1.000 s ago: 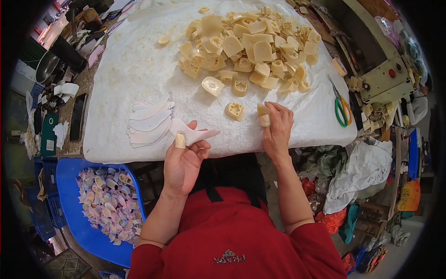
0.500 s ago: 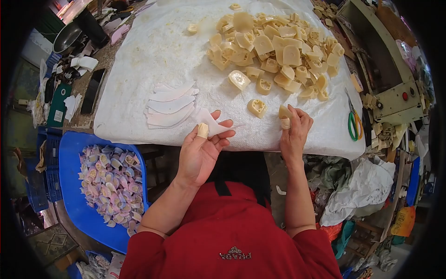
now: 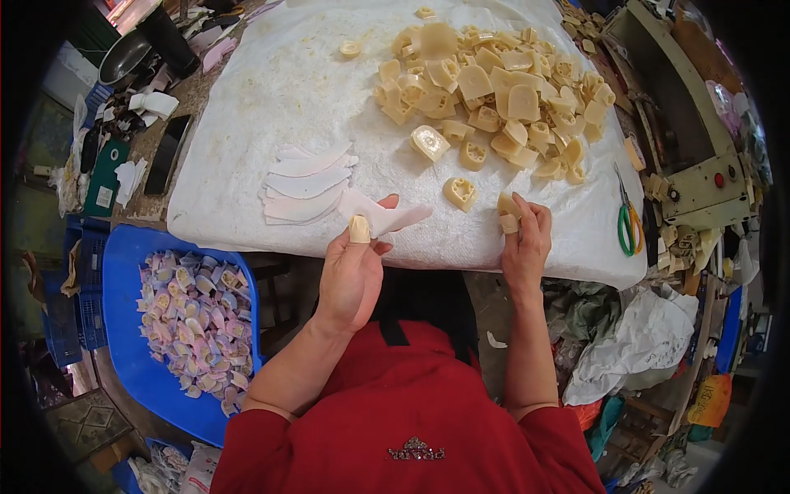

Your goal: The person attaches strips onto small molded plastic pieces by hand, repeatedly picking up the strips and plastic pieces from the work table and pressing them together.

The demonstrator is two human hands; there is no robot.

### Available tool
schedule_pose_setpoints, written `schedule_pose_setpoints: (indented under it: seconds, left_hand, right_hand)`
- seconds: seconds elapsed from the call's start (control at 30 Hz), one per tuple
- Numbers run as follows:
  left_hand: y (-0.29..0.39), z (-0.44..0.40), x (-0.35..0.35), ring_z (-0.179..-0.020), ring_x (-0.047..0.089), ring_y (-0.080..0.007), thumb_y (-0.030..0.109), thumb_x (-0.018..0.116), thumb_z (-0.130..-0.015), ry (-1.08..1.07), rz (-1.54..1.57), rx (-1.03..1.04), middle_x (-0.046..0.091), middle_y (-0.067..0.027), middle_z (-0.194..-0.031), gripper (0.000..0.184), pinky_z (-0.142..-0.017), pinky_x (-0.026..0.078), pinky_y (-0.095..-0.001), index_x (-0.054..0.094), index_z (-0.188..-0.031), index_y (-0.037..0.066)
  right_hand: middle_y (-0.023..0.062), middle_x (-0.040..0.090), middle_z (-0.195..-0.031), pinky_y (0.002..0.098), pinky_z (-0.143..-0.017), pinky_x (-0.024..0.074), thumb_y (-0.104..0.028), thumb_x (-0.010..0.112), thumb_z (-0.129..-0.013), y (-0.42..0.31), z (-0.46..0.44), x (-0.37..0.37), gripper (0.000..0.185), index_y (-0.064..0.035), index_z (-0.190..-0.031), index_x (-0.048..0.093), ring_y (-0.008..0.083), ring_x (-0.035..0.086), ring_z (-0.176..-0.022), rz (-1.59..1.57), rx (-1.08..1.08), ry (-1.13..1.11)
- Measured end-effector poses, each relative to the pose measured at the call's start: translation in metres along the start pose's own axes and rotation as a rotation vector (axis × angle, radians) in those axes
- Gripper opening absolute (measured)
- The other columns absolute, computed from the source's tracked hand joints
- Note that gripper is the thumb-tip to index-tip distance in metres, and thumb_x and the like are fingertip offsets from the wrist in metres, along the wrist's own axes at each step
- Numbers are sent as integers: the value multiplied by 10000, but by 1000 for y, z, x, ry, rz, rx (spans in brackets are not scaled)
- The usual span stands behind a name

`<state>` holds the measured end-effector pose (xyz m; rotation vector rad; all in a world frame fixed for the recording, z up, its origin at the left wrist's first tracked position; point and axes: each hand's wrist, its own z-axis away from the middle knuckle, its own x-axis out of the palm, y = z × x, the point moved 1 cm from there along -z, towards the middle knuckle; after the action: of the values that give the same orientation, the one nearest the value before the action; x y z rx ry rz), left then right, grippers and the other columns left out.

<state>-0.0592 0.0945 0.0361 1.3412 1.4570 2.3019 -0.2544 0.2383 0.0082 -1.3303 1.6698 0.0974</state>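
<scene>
My left hand [image 3: 352,276] pinches a pale pink curved leather-like piece [image 3: 405,217] under a thumb wrapped in tan tape. Part of that piece stretches to the right past the fingers. A fanned stack of similar thin pieces [image 3: 309,188] lies just left of it on the white table cover. In my right hand [image 3: 527,251], near the table's front edge, is a beige plastic shoe heel [image 3: 508,203], gripped between thumb and fingers. The fingers partly hide it. Close by lies another shoe heel [image 3: 459,193], hollow side up, in front of a large heap of heels [image 3: 494,90].
Scissors [image 3: 629,216] with green and orange handles lie at the table's right edge. Below left stands a blue basin [image 3: 123,329] full of small pastel covered pieces [image 3: 193,321]. A dark phone [image 3: 167,155] rests at the left, and a machine [image 3: 699,185] stands at the right.
My left fingers, previously spread beneath the pink piece, have curled and now hold it folded up more. My right hand keeps the heel in nearly the same place. The view has shifted slightly.
</scene>
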Motion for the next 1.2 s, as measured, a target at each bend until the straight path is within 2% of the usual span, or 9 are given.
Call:
schedule_pose_setpoints:
  seconds: [0.1, 0.17, 0.27, 0.53, 0.63, 0.7, 1.03, 1.1, 1.2]
  left_hand:
    - [-1, 4, 3, -1117, 483, -138, 283, 370, -1004, -56, 56, 33, 476, -82, -1343, 399, -859, 365, -286, 502, -1276, 24]
    - [-1, 9, 7, -1097, 504, -157, 275, 362, -1007, -48, 93, 26, 481, -90, -1334, 405, -874, 375, -296, 485, -1287, 9]
    - [-3, 12, 11, -1091, 514, -163, 274, 364, -1007, -69, 103, 33, 485, -103, -1322, 415, -877, 393, -304, 469, -1295, -5]
    - [0, 26, 29, -1176, 483, -197, 240, 379, -1003, -142, 192, 16, 510, -138, -1261, 423, -1052, 339, -348, 441, -1274, -79]
    - [2, 29, 28, -1194, 473, -195, 218, 382, -1002, -189, 143, 22, 500, -153, -1273, 409, -1058, 336, -344, 441, -1271, -84]
    - [5, 30, 30, -1010, 546, -117, 197, 400, -995, -104, 79, 41, 558, -119, -1169, 386, -883, 437, -260, 470, -1253, -81]
    - [4, 33, 16, -1138, 520, -181, 223, 414, -986, -191, -61, 61, 532, -135, -1242, 404, -989, 397, -327, 454, -1258, -72]
    - [9, 35, 31, -859, 520, -54, 182, 412, -986, -119, -65, 127, 589, -74, -1116, 369, -714, 396, -191, 503, -1234, -75]
    - [7, 37, 26, -1017, 535, -110, 201, 402, -990, -186, -80, 143, 562, -112, -1207, 389, -849, 410, -227, 492, -1241, -82]
  right_hand:
    - [121, 546, -1017, 322, -737, 486, 5, 595, -834, -11, -5, -11, 346, -49, -1174, 572, 222, 562, -886, -107, 73, -55]
    - [117, 567, -1033, 279, -713, 505, -1, 593, -857, -32, -5, -20, 328, -36, -1180, 544, 195, 584, -873, -648, 287, -46]
    - [120, 578, -1064, 269, -747, 508, 21, 591, -860, -79, 1, -27, 332, -28, -1179, 513, 194, 579, -926, -880, 64, -6]
    - [178, 595, -1034, 354, -724, 506, -57, 597, -874, -116, 4, -10, 316, -102, -1162, 474, 290, 609, -863, -680, -391, 112]
    - [154, 600, -1035, 351, -714, 500, 45, 665, -750, -115, 5, -8, 395, -70, -1109, 547, 294, 593, -876, -712, -425, 162]
    - [137, 605, -1032, 352, -701, 493, 31, 671, -740, -114, 4, -7, 398, -70, -1105, 550, 291, 589, -861, -704, -441, 150]
    - [134, 616, -1050, 352, -697, 485, 60, 673, -700, -115, 1, -6, 416, -62, -1084, 565, 297, 582, -860, -701, -475, 165]
    - [134, 618, -1039, 352, -693, 484, 64, 674, -692, -115, 1, -8, 421, -61, -1080, 569, 294, 578, -858, -696, -466, 167]
    - [142, 611, -1024, 339, -710, 484, 28, 618, -820, -117, 0, -15, 349, -91, -1126, 499, 281, 576, -846, -624, -460, 113]
